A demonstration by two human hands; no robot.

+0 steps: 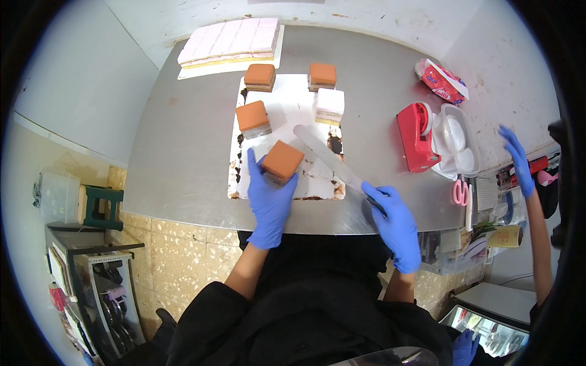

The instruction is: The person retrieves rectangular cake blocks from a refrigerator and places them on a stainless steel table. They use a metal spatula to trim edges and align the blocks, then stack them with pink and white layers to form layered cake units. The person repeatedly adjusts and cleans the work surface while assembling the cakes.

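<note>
My left hand [272, 201], in a blue glove, grips a square layered cake piece with a smooth brown top [283, 159] by its sides, over the near part of a white cake board [288, 100]. In my gloved right hand [394, 224] is the dark handle of a long palette knife [327, 158]. Its rounded blade tip points away to the left, over the board's middle. Another brown-topped piece [252, 116] sits just beyond my left hand. Two more, a left one [260, 77] and a right one [322, 76], stand at the far edge, near a white-topped piece [330, 105]. Dark smears mark the board.
A scored pink-topped slab cake [231, 41] lies at the back left of the steel table [183, 160]. Rightward are a red tape dispenser [415, 137], a clear plastic tub [460, 137], a red packet [443, 82] and pink-handled scissors [460, 192]. Another person's gloved hand [517, 158] is at far right.
</note>
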